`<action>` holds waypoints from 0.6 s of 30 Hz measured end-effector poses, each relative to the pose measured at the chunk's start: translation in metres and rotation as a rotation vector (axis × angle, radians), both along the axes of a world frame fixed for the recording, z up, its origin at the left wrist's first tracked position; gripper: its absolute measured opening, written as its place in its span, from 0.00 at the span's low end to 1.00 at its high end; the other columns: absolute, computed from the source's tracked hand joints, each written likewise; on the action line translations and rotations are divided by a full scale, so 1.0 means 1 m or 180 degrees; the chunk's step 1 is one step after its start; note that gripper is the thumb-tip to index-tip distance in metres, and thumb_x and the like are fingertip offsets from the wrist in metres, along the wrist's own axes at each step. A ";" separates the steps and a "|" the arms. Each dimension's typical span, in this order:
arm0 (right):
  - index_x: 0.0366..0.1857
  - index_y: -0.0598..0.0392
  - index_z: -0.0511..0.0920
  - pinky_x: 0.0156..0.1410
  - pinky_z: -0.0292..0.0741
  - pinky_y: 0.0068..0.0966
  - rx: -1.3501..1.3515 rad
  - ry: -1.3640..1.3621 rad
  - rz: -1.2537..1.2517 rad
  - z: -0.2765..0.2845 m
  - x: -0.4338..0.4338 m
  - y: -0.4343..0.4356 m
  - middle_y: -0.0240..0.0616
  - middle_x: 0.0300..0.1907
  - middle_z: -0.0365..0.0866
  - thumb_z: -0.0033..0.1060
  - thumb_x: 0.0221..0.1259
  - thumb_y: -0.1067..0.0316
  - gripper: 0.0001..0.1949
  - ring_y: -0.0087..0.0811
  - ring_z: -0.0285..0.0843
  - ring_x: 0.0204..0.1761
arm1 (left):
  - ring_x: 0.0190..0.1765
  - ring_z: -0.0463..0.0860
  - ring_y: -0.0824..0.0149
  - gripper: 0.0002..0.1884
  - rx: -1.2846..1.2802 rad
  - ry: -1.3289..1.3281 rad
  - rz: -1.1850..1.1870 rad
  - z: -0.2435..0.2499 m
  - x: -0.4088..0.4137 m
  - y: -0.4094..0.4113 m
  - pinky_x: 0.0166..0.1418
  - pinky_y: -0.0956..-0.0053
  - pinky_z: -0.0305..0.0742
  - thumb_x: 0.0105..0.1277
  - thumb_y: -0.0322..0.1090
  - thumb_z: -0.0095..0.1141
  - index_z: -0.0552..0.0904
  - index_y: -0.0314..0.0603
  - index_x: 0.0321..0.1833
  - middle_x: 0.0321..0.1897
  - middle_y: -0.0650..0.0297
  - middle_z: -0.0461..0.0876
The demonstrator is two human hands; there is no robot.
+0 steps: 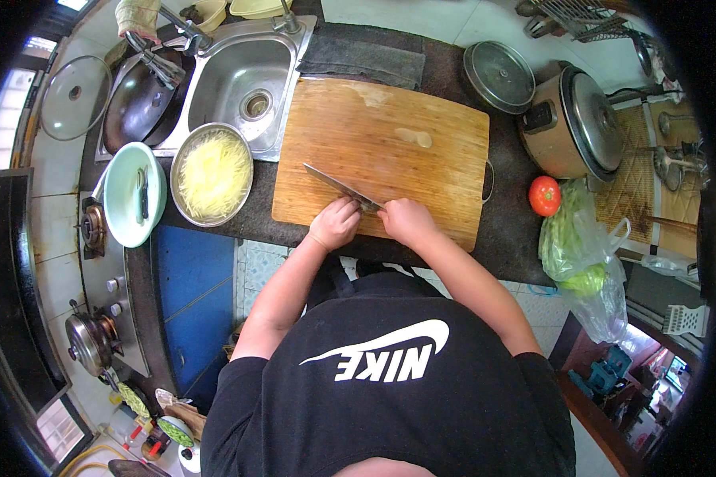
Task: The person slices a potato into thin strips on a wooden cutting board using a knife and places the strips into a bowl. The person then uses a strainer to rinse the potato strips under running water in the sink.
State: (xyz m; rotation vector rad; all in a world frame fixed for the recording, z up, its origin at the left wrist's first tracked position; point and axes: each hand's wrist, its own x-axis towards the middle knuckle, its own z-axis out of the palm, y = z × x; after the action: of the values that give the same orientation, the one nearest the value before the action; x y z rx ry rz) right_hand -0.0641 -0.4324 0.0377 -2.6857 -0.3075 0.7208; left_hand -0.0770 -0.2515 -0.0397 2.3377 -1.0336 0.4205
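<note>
My right hand [409, 222] grips the handle of a kitchen knife [338, 185] over the near part of a wooden cutting board [382, 143]. The blade slants away towards the far left. Curled fingers of my left hand [336, 223] rest at the board's near edge, close against the blade. Whether they hold some small thing is hidden by the fingers and the knife. Wet patches mark the far side of the board. Left of it stands a metal bowl [248, 197] of pale yellow shreds [212, 173].
A steel sink [244, 65], a wok [137, 113] and a pale green basin [114, 197] with peeler-like tools lie left. Right are a tomato [545, 196], bagged greens [573, 238], a rice cooker [573, 125] and a round lidded pan [499, 77]. A dark cloth [364, 62] lies behind the board.
</note>
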 end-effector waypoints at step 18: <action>0.26 0.58 0.81 0.38 0.77 0.41 -0.0111 0.0078 0.0082 0.008 0.001 -0.002 0.51 0.28 0.80 0.51 0.57 0.58 0.14 0.48 0.81 0.32 | 0.43 0.77 0.56 0.08 0.0054 -0.0018 -0.0009 -0.003 0.000 0.001 0.48 0.68 0.74 0.44 0.27 0.55 0.78 0.36 0.30 0.35 0.57 0.76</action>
State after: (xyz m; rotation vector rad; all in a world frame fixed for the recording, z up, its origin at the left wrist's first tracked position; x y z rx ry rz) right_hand -0.0627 -0.4344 0.0457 -2.7082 -0.3269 0.7729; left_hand -0.0773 -0.2503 -0.0431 2.3509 -1.0469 0.4190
